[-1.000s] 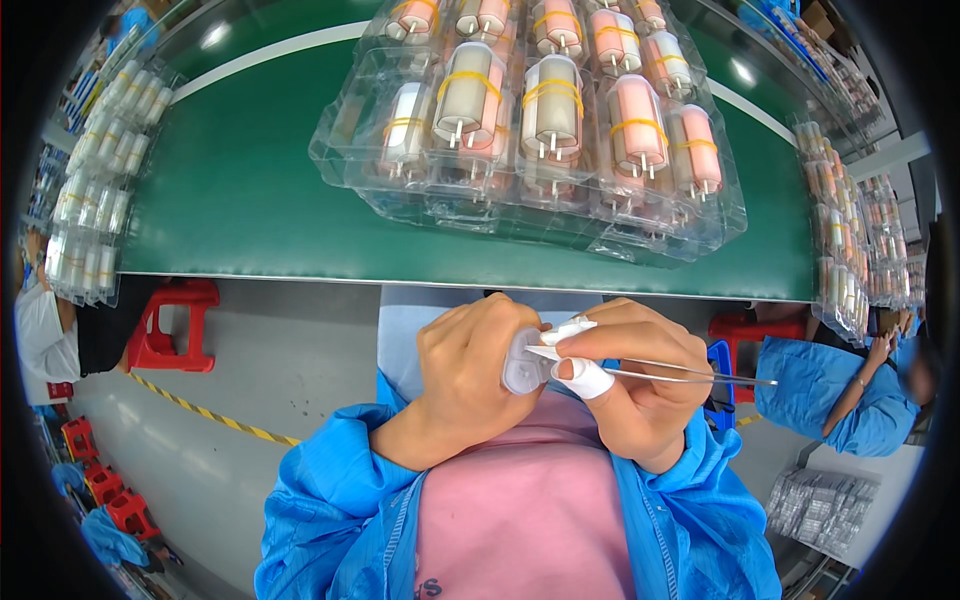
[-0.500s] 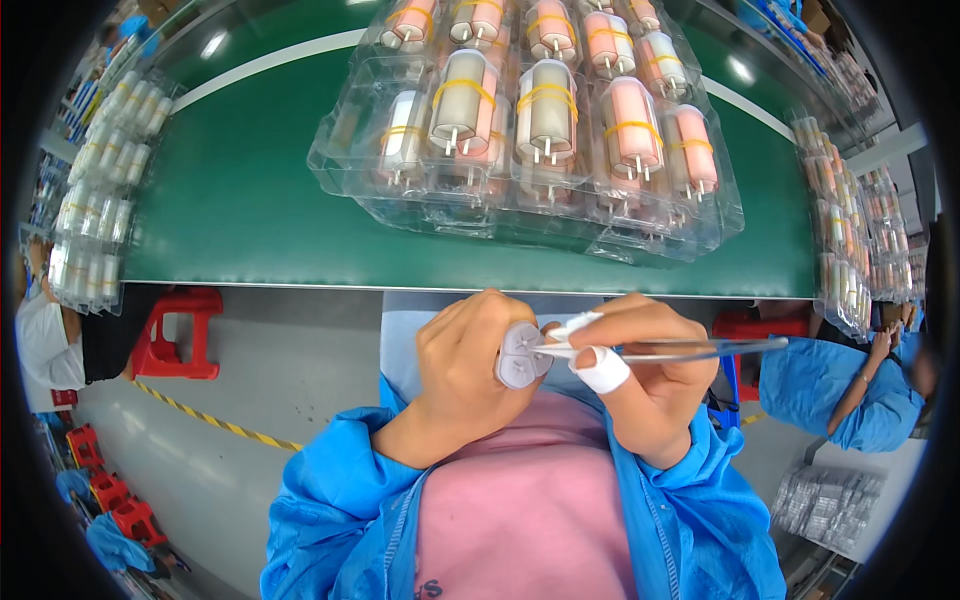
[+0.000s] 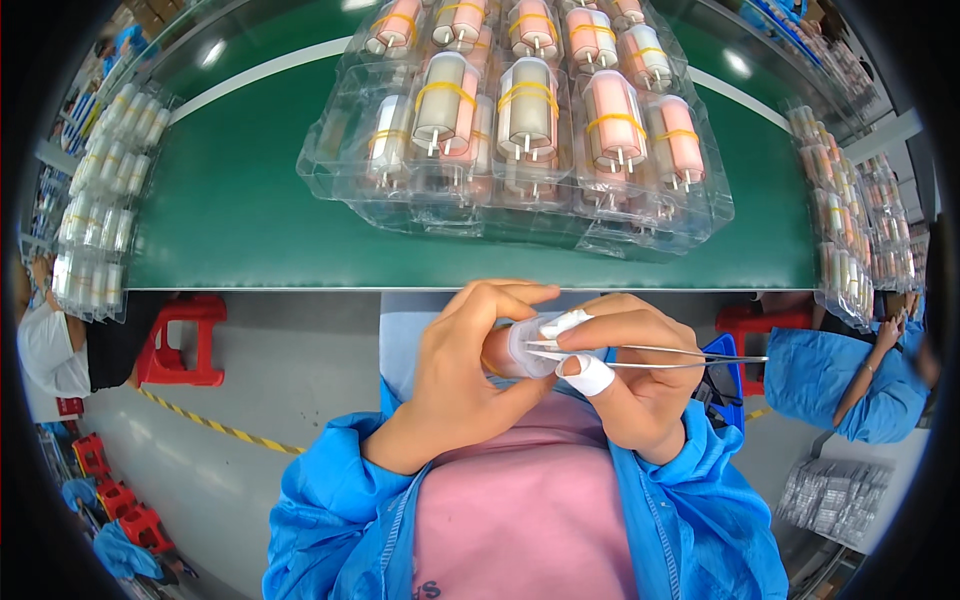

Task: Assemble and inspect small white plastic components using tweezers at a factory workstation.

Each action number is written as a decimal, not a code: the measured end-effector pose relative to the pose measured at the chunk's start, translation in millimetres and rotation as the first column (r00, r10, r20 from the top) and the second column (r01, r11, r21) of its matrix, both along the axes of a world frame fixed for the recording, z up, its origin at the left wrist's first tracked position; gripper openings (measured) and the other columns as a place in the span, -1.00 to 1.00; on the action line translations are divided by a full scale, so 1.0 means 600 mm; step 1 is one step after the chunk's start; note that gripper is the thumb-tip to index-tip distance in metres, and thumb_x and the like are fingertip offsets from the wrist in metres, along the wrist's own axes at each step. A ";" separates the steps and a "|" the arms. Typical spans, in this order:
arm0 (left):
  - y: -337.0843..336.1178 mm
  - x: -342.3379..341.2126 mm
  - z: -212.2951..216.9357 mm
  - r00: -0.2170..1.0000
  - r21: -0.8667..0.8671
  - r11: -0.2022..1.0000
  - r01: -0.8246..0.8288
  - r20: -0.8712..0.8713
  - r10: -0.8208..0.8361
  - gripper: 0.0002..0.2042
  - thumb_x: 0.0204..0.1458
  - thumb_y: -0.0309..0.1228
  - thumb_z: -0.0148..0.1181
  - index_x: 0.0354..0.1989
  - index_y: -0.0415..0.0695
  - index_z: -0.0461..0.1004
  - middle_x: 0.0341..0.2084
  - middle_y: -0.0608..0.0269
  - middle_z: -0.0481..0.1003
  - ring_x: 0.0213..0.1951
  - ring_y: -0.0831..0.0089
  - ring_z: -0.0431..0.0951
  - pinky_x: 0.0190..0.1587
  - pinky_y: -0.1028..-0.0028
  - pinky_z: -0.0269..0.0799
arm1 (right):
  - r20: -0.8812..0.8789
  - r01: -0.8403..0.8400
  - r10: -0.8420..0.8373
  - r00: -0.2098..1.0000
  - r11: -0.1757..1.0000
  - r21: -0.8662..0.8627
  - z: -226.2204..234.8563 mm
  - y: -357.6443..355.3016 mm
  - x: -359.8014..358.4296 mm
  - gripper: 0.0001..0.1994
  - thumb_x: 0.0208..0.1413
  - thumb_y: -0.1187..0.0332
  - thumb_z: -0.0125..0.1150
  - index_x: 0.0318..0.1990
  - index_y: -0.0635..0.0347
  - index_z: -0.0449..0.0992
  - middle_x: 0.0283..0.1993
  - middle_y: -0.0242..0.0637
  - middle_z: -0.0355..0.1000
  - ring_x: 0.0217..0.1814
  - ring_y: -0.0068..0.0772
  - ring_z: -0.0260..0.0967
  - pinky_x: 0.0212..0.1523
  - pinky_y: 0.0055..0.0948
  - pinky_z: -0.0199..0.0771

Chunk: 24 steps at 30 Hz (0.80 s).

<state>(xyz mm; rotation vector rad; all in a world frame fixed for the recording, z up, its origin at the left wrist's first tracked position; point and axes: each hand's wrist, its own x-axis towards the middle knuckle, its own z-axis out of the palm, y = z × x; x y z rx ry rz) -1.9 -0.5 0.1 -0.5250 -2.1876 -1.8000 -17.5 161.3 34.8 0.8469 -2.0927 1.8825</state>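
Note:
My left hand (image 3: 440,375) grips a small bundle of cylinders (image 3: 507,352), with a reddish side and a pale, translucent end toward my right hand. Part of the bundle is hidden by my fingers. In my right hand (image 3: 640,385), which has white tape around the thumb and another finger, is a pair of metal tweezers (image 3: 690,356). Their tips are at the pale end of the bundle; I cannot tell whether they pinch anything. Both hands are just below the near edge of the green table (image 3: 230,225), in front of my body.
Stacked clear plastic trays (image 3: 325,165) on the table hold pink, white and grey cylinders banded in yellow. More filled trays stand at the left (image 3: 95,225) and right (image 3: 840,230). Red stools (image 3: 190,345) and co-workers in blue (image 3: 825,385) and white (image 3: 50,345) flank me.
The bundle has tilted, so its three-part end face no longer points toward view. My left fingers have loosened and lifted outward. The tweezers stay at the bundle's end, their arms appearing wider apart.

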 end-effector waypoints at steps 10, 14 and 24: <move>0.015 0.013 0.005 0.982 0.007 1.000 0.030 0.185 -0.031 -0.72 -0.30 -0.58 0.38 -0.40 -0.18 0.40 -0.53 0.17 0.49 -0.51 0.36 0.56 -0.48 0.45 0.41 | 0.033 -0.033 0.033 0.999 0.999 -0.020 0.002 0.004 0.006 -0.83 -0.19 0.56 0.37 -0.35 0.30 0.59 -0.38 -0.17 0.54 -0.36 -0.33 0.51 -0.34 -0.50 0.49; 0.015 0.014 0.006 0.990 -0.028 1.000 0.012 0.137 -0.008 -0.71 -0.32 -0.57 0.40 -0.40 -0.18 0.41 -0.53 0.16 0.49 -0.51 0.30 0.55 -0.50 0.46 0.40 | 0.036 -0.032 0.033 0.999 0.999 -0.029 0.003 0.002 0.007 -0.83 -0.22 0.56 0.38 -0.37 0.30 0.59 -0.40 -0.18 0.54 -0.37 -0.31 0.51 -0.35 -0.49 0.49; 0.016 0.013 0.007 0.997 -0.091 0.995 -0.048 0.060 0.054 -0.71 -0.32 -0.54 0.40 -0.42 -0.16 0.40 -0.57 0.15 0.47 -0.56 0.24 0.53 -0.54 0.42 0.38 | 0.019 -0.035 0.035 0.999 0.999 -0.001 0.000 0.001 0.005 -0.85 -0.22 0.56 0.38 -0.39 0.28 0.60 -0.41 -0.22 0.54 -0.36 -0.27 0.52 -0.36 -0.48 0.50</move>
